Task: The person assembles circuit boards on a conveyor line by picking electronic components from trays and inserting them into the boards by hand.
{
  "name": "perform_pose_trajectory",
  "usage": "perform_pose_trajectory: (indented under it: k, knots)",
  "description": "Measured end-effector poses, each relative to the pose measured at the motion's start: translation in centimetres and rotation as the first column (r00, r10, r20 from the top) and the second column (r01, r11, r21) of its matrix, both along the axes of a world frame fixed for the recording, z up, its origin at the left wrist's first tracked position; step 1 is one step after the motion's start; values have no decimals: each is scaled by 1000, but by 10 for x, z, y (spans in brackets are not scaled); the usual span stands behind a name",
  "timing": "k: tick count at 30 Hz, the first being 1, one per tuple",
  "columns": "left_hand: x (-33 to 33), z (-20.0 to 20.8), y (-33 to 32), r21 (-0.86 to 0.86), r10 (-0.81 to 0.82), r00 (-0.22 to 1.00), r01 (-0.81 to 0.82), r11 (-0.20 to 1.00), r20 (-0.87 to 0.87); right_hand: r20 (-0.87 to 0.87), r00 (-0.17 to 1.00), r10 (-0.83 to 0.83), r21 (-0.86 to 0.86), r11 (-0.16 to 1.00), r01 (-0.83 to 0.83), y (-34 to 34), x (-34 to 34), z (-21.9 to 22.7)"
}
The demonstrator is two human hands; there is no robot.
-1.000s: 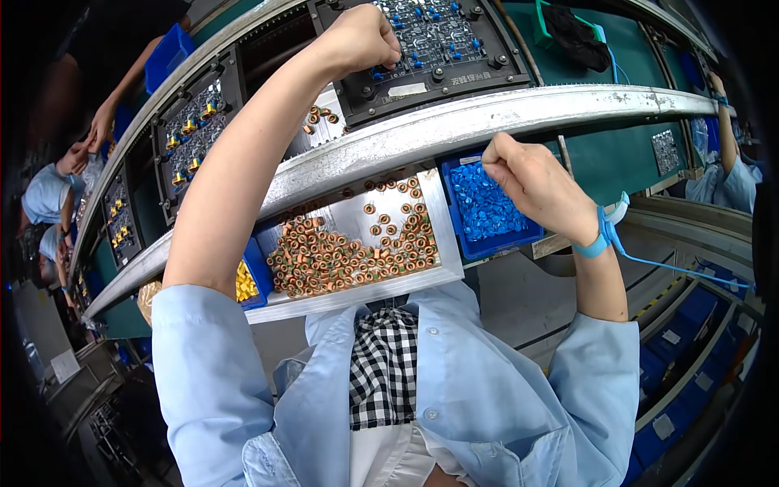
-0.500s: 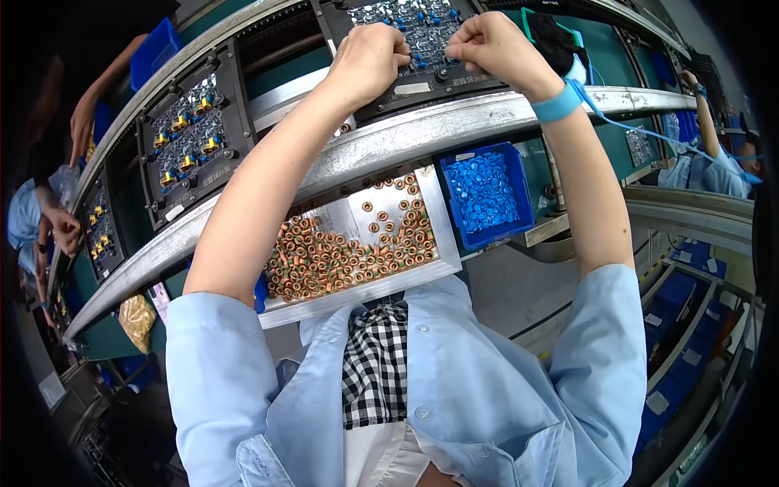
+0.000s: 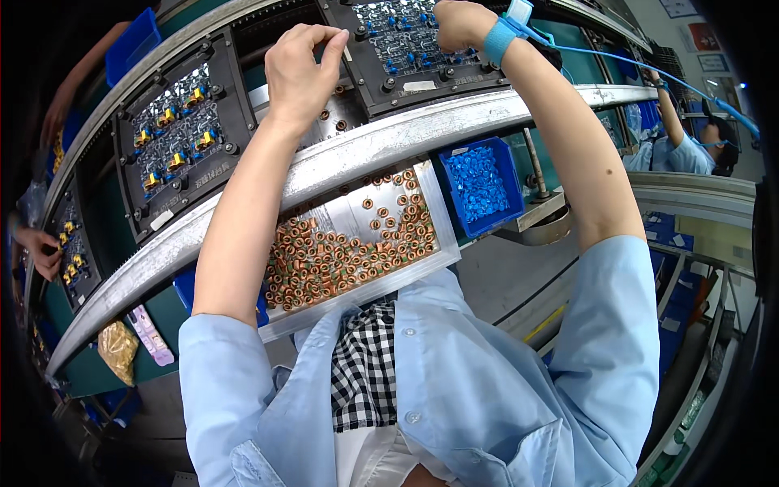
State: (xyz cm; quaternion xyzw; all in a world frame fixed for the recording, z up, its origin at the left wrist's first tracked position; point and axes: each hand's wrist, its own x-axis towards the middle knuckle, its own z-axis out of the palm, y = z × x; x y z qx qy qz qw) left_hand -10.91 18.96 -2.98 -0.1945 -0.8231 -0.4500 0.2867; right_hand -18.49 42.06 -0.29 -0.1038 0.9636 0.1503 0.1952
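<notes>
My left hand (image 3: pixel 302 75) is raised beside the near-left edge of a black carrier (image 3: pixel 369 71). Its thumb and forefinger meet in a pinch; whatever may be between them is too small to make out. Over the far right part of that carrier, my right hand (image 3: pixel 466 26) is closed with curled fingers, their tips partly hidden. It wears a blue wrist strap (image 3: pixel 499 40) with a cord. Under the right hand lies a circuit board (image 3: pixel 398 36) dotted with blue parts. Several copper-wound ring coils (image 3: pixel 341 125) lie on a metal surface by my left wrist.
Closer to me, a metal tray (image 3: pixel 445 211) holds many ring coils, beside a blue bin (image 3: pixel 518 203) of small blue discs. A metal rail (image 3: pixel 381 130) crosses in front. Leftward sit another carrier (image 3: pixel 235 105) with yellow parts and a co-worker's hand (image 3: pixel 39 250).
My left hand has moved left, off the circuit board to beside the carrier. The right hand has shifted up and slightly left. The whole view has also shifted somewhat.
</notes>
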Motion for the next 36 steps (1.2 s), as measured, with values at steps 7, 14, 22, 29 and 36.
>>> perform_pose_trajectory:
  k: [7,14,22,29,36]
  knots:
    - [4,3,-3,29,-35,995,32,999,91,43,999,30,180,983,-37,-18,4,8]
    - [9,7,-5,53,-134,989,131,990,62,-72,997,-8,159,987,19,-25,15,10]
    - [7,-5,2,10,-108,992,107,994,69,-220,973,-62,103,991,87,-31,29,15]
    - [9,-11,2,-118,-136,983,150,982,120,-361,931,-50,-1,999,54,-34,61,16]
    - [12,-10,6,-338,-135,980,179,924,149,-571,815,-99,-453,866,-212,-4,104,27]
